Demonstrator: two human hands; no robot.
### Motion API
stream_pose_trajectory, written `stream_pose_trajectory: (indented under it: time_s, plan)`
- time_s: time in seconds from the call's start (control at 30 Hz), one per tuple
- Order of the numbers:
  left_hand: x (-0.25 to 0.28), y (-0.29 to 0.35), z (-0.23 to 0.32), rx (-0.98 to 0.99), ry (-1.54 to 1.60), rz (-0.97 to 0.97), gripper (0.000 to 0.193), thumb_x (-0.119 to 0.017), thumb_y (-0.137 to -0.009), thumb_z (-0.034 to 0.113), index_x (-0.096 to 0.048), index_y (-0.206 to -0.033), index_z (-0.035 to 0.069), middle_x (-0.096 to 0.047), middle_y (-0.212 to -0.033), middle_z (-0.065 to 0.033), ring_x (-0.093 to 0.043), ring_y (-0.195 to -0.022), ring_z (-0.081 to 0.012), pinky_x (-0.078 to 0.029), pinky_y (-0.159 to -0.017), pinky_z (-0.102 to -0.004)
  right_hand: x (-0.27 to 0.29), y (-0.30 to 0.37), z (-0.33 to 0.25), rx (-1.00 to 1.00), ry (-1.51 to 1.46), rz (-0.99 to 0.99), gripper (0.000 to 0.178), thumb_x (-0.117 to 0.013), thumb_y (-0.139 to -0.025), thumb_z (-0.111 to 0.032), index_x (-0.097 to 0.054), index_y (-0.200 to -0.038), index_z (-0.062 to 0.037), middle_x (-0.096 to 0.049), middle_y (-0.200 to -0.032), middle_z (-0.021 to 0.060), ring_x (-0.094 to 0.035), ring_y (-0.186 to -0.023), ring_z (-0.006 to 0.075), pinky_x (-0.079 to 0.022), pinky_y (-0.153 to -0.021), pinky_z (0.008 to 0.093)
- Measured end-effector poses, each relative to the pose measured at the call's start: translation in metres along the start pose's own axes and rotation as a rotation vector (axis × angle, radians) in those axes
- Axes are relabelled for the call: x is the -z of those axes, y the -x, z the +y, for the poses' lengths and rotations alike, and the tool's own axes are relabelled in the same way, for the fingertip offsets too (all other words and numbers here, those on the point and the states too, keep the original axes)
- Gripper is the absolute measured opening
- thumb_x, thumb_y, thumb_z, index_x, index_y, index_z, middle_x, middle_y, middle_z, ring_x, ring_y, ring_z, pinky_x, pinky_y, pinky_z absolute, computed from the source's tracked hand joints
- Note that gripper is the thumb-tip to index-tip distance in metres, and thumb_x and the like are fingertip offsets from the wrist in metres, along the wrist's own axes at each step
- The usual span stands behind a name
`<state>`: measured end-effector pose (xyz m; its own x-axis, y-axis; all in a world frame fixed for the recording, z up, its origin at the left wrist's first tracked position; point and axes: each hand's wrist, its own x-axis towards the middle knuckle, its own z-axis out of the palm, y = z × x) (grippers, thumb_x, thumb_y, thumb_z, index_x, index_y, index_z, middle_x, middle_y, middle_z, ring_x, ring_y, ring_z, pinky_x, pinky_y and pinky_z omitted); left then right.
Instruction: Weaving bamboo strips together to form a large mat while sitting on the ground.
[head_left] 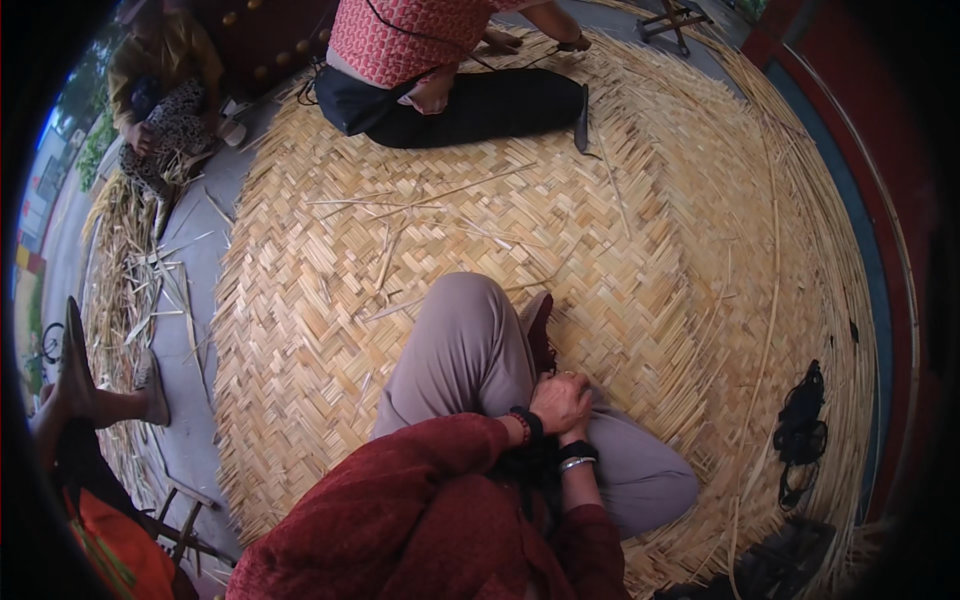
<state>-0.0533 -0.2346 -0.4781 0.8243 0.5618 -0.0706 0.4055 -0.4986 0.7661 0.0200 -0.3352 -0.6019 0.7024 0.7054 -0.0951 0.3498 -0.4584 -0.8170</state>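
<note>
I sit cross-legged on a large woven straw mat point(330, 270), in dark red sleeves and grey trousers point(460, 330). My two hands are together in my lap beside my bent knee. My left hand point(558, 402), with a red and a black band at its wrist, lies over the other with its fingers curled round it. Most of my right hand point(574, 434) is hidden under it; its wrist carries a silver bangle and a black band. No tool shows in either hand. A dark red shoe point(538, 325) is just beyond them.
Loose straw strips point(390, 250) lie on the mat ahead. A person in a pink patterned top point(400, 45) sits on its far side. Another person point(165, 100) sits far left by a straw heap point(115, 260). Black straps point(802, 420) lie right; a folding stool point(185, 520) stands lower left.
</note>
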Motion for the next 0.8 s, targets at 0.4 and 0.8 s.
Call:
stream_pose_trajectory:
  time_s: [0.4,0.8]
  plan:
    - [0.0,0.001,-0.006,-0.021,0.0,0.012,0.031,-0.06,-0.093,0.034,-0.066,-0.111,0.009,-0.071,-0.103,-0.0157,-0.068,-0.101,-0.0336,-0.043,-0.093,-0.0504,-0.009,-0.001,0.016,-0.009,0.239,0.023,0.039,-0.071,-0.089,-0.04,-0.07,-0.097,-0.0012,-0.071,-0.094,0.0265,-0.068,-0.091,0.046,-0.054,-0.076,0.0522]
    - [0.001,0.002,-0.008,-0.021,-0.009,0.023,0.031,-0.06,-0.093,0.035,-0.066,-0.111,0.01,-0.07,-0.102,-0.0155,-0.068,-0.101,-0.034,-0.044,-0.092,-0.0501,-0.008,0.001,0.016,-0.006,0.208,0.013,0.039,-0.071,-0.089,-0.039,-0.07,-0.096,-0.0012,-0.071,-0.094,0.026,-0.069,-0.091,0.0453,-0.054,-0.076,0.0518]
